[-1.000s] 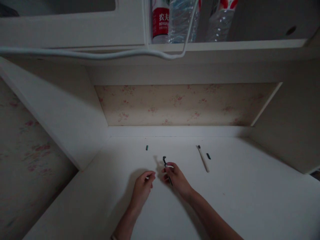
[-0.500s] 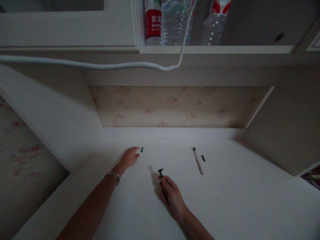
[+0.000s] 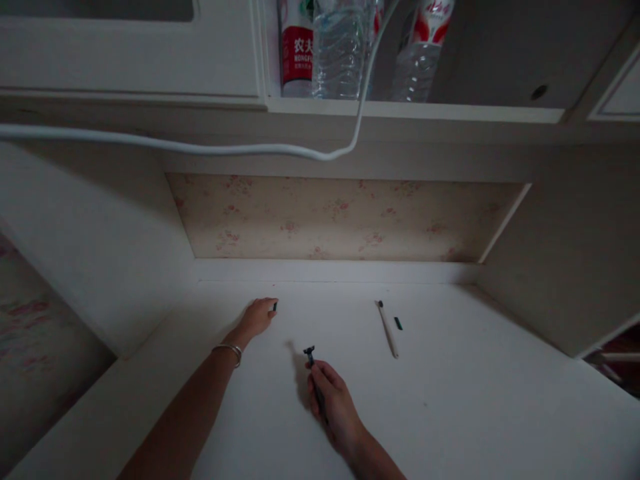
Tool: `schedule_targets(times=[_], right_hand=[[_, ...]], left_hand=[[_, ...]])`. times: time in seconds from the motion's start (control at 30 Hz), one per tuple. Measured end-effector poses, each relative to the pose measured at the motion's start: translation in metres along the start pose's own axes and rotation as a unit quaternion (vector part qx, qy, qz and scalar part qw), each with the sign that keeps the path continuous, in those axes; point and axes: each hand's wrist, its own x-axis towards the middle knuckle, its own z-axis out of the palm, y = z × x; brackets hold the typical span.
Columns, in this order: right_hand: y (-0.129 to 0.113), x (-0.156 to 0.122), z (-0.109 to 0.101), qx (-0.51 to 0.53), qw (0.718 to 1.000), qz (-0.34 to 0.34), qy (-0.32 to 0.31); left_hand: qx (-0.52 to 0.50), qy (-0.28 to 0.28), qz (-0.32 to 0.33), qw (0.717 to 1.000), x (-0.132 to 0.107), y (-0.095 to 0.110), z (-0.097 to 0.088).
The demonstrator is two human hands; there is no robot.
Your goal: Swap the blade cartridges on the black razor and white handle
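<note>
My left hand [image 3: 259, 316] reaches to the back left of the white surface, its thumb and fingertips closed around a small dark razor cartridge [image 3: 275, 307]. Most of the cartridge stays visible at the fingertips. Lower and nearer the middle, my right hand [image 3: 336, 403] is wrapped around the handle of a dark razor [image 3: 310, 353]. Its T-shaped head points up and away from me, while the fingers cover much of the handle. Farther right lies a pale toothbrush [image 3: 388, 332] with a dark head, and beside it a second dark green cartridge [image 3: 398, 323].
A white tabletop [image 3: 450, 400] runs back to a low ledge and flowered wallpaper [image 3: 340, 220]. Overhead, a white cable [image 3: 200, 148] hangs across a shelf with plastic bottles [image 3: 340, 53]. Side panels [image 3: 560, 253] close in the space.
My left thumb and fingers have closed on the cartridge that lay just beyond them. My right hand still holds the razor. The whole view has shifted slightly.
</note>
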Motion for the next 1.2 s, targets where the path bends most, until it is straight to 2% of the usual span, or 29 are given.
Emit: schedule_targets(times=[0.2, 0.37, 0.4, 0.47, 0.5, 0.57, 0.7, 0.8, 0.9, 1.07, 1.2], right_hand=[[-0.002, -0.002, 0.0, 0.003, 1.0, 0.001, 0.0], [-0.002, -0.004, -0.002, 0.025, 1.0, -0.009, -0.011], [-0.001, -0.005, -0.003, 0.032, 0.999, -0.012, -0.012], [-0.001, -0.007, -0.003, 0.047, 0.999, -0.014, -0.011], [-0.001, -0.009, -0.003, 0.057, 0.998, -0.015, -0.012], [-0.003, -0.013, -0.003, 0.078, 0.997, -0.015, -0.016], [-0.008, -0.023, 0.001, 0.104, 0.994, -0.004, -0.029], [-0.011, -0.028, 0.004, 0.105, 0.993, 0.002, -0.055], [-0.012, -0.033, 0.008, 0.098, 0.992, 0.0, -0.073], [-0.014, -0.04, 0.015, 0.068, 0.994, -0.027, -0.08], [-0.016, -0.045, 0.017, 0.028, 0.995, -0.051, -0.079]], left_hand=[[-0.141, 0.043, -0.027, 0.989, -0.013, 0.018, -0.001], [-0.281, 0.055, -0.059, 0.956, -0.056, 0.054, -0.001], [-0.325, 0.05, -0.065, 0.942, -0.067, 0.063, -0.003], [-0.545, 0.032, -0.112, 0.83, -0.089, 0.081, -0.007], [-0.612, 0.025, -0.127, 0.78, -0.099, 0.091, -0.009], [-0.693, 0.017, -0.147, 0.706, -0.117, 0.107, -0.014], [-0.78, 0.022, -0.151, 0.607, -0.142, 0.129, -0.017], [-0.815, 0.021, -0.151, 0.559, -0.152, 0.134, -0.012], [-0.832, 0.005, -0.139, 0.538, -0.157, 0.133, -0.004], [-0.829, -0.039, -0.115, 0.546, -0.163, 0.128, 0.003], [-0.825, -0.053, -0.112, 0.551, -0.166, 0.127, 0.007]])
